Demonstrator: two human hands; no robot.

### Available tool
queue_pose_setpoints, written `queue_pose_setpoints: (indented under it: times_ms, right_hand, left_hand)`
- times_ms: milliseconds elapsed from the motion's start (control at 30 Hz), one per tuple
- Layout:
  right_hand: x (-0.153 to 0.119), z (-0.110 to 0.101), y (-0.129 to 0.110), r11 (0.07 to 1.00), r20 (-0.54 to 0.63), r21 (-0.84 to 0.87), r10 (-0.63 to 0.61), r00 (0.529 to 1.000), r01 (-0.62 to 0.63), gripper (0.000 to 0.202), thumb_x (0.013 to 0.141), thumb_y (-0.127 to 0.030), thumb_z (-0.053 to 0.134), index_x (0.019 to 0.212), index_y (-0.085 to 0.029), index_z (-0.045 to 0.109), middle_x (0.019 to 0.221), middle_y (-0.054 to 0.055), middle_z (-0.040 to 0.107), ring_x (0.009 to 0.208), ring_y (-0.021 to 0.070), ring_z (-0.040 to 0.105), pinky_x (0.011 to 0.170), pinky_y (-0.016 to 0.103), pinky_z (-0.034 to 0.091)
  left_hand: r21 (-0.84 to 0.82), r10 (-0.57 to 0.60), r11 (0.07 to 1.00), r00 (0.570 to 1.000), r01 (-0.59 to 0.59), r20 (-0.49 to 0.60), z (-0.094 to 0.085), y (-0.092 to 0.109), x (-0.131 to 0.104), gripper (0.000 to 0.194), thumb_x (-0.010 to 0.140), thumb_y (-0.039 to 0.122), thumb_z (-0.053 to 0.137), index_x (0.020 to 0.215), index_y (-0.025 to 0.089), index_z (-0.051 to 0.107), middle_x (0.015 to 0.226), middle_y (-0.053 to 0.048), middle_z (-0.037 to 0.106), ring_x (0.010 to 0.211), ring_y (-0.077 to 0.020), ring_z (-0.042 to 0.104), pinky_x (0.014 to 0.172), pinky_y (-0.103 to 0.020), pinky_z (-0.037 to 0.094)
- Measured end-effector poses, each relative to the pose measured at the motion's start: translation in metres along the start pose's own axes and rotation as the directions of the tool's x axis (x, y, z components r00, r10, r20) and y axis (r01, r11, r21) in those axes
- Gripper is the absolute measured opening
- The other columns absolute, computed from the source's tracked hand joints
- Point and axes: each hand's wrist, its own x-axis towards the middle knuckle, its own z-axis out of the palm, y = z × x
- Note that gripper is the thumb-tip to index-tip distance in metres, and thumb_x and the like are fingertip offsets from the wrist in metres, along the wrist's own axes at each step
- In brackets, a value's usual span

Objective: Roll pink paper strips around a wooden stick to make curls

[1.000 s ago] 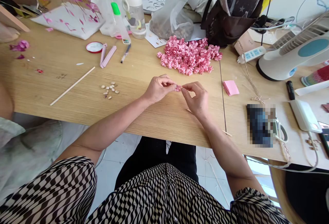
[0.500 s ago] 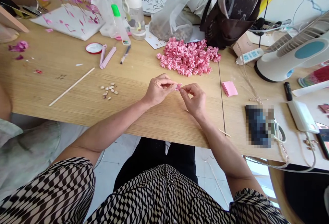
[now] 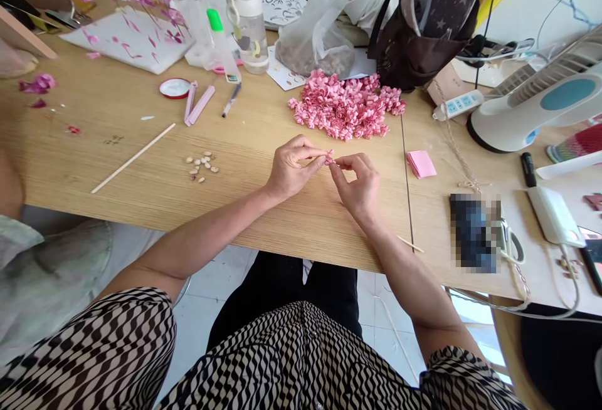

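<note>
Between my two hands is a small curled pink paper flower (image 3: 330, 157), held just above the table. My left hand (image 3: 294, 168) pinches it from the left with thumb and forefinger. From the right, the thumb and fingertips of my right hand (image 3: 358, 184) close on its other side. Behind the hands lies a heap of similar curled pink paper flowers (image 3: 345, 106). To the right of my right hand rests a small stack of flat pink paper pieces (image 3: 421, 164). The fingertips partly cover the held piece.
On the left are a thin wooden stick (image 3: 134, 158), several pale shells or seeds (image 3: 201, 160), a pen (image 3: 231, 99) and a red-rimmed lid (image 3: 174, 88). A water bottle (image 3: 249, 27), plastic bag (image 3: 313, 40) and dark bag (image 3: 414, 40) stand behind. A fan (image 3: 522, 99) is at right. Another person's clothing (image 3: 56, 278) shows at left.
The fingers have shifted slightly around the pink paper flower, and more of it shows above the fingertips. Both hands stay in nearly the same place. The whole view has moved very slightly.
</note>
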Motion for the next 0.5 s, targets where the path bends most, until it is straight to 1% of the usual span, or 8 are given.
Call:
queue_pose_setpoints:
  times_ms: [167, 267, 333, 433, 500]
  right_hand:
    - [-0.0027, 0.0025, -0.0005, 0.996, -0.004, -0.04, -0.076, 0.997, 0.076, 0.012, 0.09, -0.03, 0.06, 0.083, -0.021, 0.063, 0.078, 0.002, 0.063, 0.076, 0.0152, 0.058, 0.07, 0.032, 0.049]
    - [-0.0047, 0.0046, -0.0018, 0.993, -0.002, -0.048, -0.111, 0.994, 0.111, 0.01, 0.091, -0.03, 0.059, 0.087, -0.022, 0.063, 0.079, 0.003, 0.063, 0.077, 0.0159, 0.057, 0.071, 0.032, 0.049]
    - [-0.0055, 0.0051, -0.0027, 0.99, 0.005, -0.068, -0.127, 0.992, 0.127, 0.01, 0.091, -0.03, 0.058, 0.089, -0.022, 0.063, 0.08, 0.003, 0.063, 0.078, 0.0167, 0.057, 0.073, 0.034, 0.048]
    - [-0.006, 0.0045, -0.0039, 0.986, 0.048, -0.105, -0.127, 0.991, 0.131, 0.011, 0.092, -0.031, 0.056, 0.093, -0.024, 0.064, 0.084, 0.004, 0.063, 0.082, 0.0185, 0.056, 0.077, 0.037, 0.048]
    - [-0.006, 0.0038, -0.0045, 0.984, 0.092, -0.114, -0.129, 0.987, 0.139, 0.012, 0.092, -0.03, 0.055, 0.096, -0.025, 0.065, 0.088, 0.005, 0.063, 0.086, 0.0197, 0.055, 0.079, 0.039, 0.048]
  left_hand:
    - [0.04, -0.047, 0.998, 0.999, 0.048, -0.025, 0.002, 0.0039, -0.0022, 0.012, 0.086, 0.03, 0.069, 0.092, 0.023, 0.077, 0.078, -0.001, 0.066, 0.072, -0.0097, 0.059, 0.067, -0.023, 0.047]
    - [0.002, -0.088, 0.996, 0.996, 0.088, -0.022, 0.003, 0.0063, -0.0032, 0.012, 0.085, 0.03, 0.07, 0.091, 0.023, 0.077, 0.076, -0.001, 0.065, 0.071, -0.01, 0.057, 0.066, -0.023, 0.045]
    - [-0.043, -0.154, 0.987, 0.988, 0.154, -0.008, 0.0037, 0.0066, -0.0038, 0.012, 0.084, 0.031, 0.071, 0.09, 0.024, 0.078, 0.075, -0.001, 0.064, 0.071, -0.0105, 0.056, 0.064, -0.024, 0.044]
    - [-0.148, -0.273, 0.95, 0.962, 0.274, 0.028, 0.0051, 0.0046, -0.0042, 0.013, 0.081, 0.034, 0.072, 0.088, 0.025, 0.078, 0.076, -0.001, 0.066, 0.072, -0.0115, 0.056, 0.064, -0.025, 0.043]
    - [-0.237, -0.342, 0.909, 0.938, 0.344, 0.052, 0.0062, 0.0032, -0.0037, 0.014, 0.08, 0.036, 0.072, 0.086, 0.024, 0.078, 0.079, -0.001, 0.068, 0.076, -0.0126, 0.058, 0.068, -0.026, 0.045]
